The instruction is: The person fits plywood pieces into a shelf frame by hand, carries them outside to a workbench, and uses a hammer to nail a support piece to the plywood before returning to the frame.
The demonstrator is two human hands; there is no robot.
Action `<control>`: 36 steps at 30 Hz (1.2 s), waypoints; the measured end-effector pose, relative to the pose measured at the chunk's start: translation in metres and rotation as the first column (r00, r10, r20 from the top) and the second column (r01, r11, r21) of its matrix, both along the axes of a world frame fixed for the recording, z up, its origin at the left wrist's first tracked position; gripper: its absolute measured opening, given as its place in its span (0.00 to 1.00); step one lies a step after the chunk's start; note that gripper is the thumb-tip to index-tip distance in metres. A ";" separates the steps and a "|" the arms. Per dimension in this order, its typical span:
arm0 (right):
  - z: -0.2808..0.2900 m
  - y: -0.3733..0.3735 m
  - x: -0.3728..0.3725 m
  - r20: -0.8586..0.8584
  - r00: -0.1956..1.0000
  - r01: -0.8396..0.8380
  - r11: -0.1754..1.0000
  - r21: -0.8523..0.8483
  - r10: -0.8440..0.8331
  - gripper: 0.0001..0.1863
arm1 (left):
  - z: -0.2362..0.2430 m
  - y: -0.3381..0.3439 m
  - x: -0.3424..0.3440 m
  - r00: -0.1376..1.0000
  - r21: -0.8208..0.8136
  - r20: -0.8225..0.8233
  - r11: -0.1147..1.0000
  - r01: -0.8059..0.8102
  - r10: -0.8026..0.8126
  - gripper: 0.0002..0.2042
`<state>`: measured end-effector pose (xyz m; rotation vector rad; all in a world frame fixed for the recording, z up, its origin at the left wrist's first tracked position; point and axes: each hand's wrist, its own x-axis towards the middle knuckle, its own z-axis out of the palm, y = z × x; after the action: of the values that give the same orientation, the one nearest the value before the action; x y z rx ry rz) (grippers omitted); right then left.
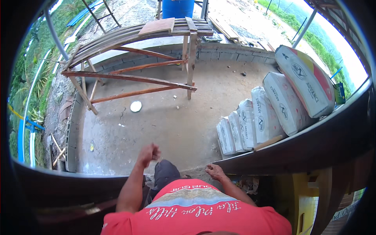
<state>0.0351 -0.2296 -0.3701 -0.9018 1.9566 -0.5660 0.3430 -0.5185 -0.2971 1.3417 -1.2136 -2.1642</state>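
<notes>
My left hand (pixel 149 154) hangs in front of my body, above my raised knee (pixel 166 173). Its fingers are curled in, and nothing shows in them. Lower and to the right, my right hand (pixel 215 171) is beside the end of the dark ledge (pixel 250 162), with its fingers loosely bent, a little apart and holding nothing visible. Whether it touches the ledge I cannot tell. Beyond it, a stack of white paper sacks (pixel 264 114) leans to the right.
A wooden trestle bench (pixel 137 37) stands on the concrete floor (pixel 172 121), a board (pixel 157 26) on top. A white round lid-like disc (pixel 136 106) lies near its legs. Low block walls (pixel 231 55) border the floor. Behind the bench stands a blue drum (pixel 177 8).
</notes>
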 end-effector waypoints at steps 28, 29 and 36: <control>-0.052 -0.190 0.084 0.019 0.003 0.939 0.009 0.344 -1.000 0.22 | 0.077 -0.800 -0.508 0.561 0.251 -0.681 0.870 -0.425 0.471 0.24; -0.058 -0.181 0.082 0.027 0.028 0.932 0.036 0.360 -0.999 0.23 | 0.066 -0.843 -0.492 0.511 0.172 -0.751 0.871 -0.460 0.418 0.24; -0.071 -0.141 0.146 -0.307 0.411 0.891 0.306 0.336 -0.859 0.26 | 0.010 -0.626 -0.520 0.906 -0.185 -0.397 0.980 0.075 -0.145 0.18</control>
<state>0.1815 -0.3709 -0.4416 0.6085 2.4053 -0.6081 -0.1770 -1.1443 -0.2874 0.7149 -1.2838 -2.2129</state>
